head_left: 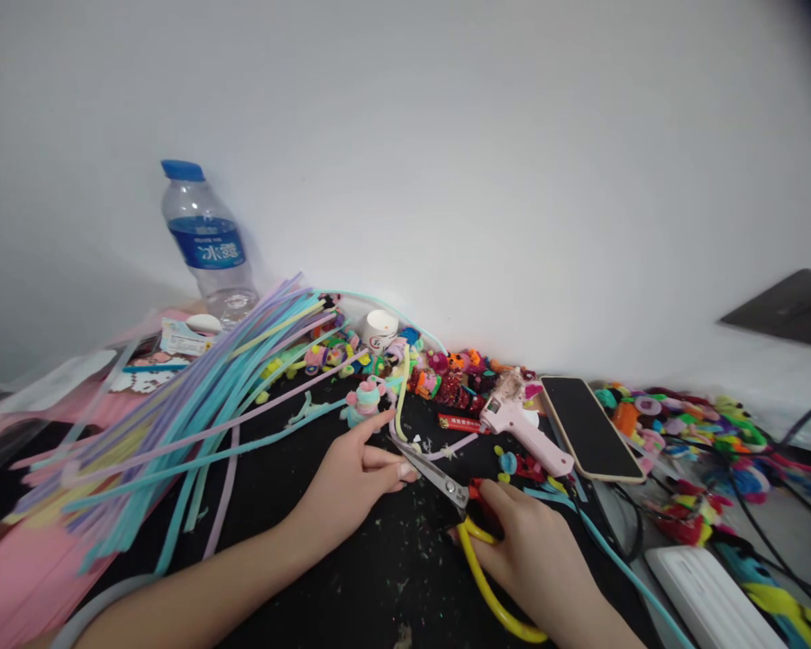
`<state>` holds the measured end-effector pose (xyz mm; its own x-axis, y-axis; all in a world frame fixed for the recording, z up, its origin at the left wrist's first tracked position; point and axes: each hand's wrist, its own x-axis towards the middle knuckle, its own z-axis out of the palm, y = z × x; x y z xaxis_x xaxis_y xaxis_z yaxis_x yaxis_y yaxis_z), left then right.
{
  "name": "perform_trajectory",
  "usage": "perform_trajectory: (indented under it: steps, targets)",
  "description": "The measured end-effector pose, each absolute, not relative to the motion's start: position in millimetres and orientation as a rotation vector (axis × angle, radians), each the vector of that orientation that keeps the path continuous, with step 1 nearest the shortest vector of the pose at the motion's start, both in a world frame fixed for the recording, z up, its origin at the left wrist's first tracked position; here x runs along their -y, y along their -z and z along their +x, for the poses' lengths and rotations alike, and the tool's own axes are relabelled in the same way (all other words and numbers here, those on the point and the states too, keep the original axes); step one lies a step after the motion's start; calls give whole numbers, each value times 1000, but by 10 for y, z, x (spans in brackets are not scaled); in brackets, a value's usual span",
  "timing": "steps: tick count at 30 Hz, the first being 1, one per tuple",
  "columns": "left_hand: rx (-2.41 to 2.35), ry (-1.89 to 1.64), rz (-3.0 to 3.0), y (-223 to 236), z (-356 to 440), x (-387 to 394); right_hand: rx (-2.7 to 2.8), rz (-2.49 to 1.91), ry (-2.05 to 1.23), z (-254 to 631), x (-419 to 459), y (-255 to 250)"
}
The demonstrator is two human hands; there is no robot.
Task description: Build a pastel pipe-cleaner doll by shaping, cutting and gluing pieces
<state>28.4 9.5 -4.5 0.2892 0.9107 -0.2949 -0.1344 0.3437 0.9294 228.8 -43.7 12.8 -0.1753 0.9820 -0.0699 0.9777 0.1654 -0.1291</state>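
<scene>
My right hand (527, 550) grips the yellow handles of a pair of scissors (446, 487), whose blades point left toward my other hand. My left hand (358, 478) rests on the black table (351, 586), thumb and fingers pinched near the scissor tips, the index finger pointing at a yellow pipe cleaner (401, 397) that curves up from the table. What the pinch holds is too small to make out. A small pastel pipe-cleaner figure (365, 401) stands just beyond the left fingers.
A big fan of pastel pipe cleaners (176, 424) lies at left. A water bottle (206, 243) stands by the wall. A pink glue gun (523, 424), a phone (591, 428), a red lighter (460, 422), colourful craft bits (682, 419) and cables (770, 505) crowd the right.
</scene>
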Motion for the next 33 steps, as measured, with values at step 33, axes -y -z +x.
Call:
perform_trajectory:
  steps: [33]
  targets:
    - [-771, -834, 744, 49, 224, -120, 2228, -1941, -310, 2355, 395, -59]
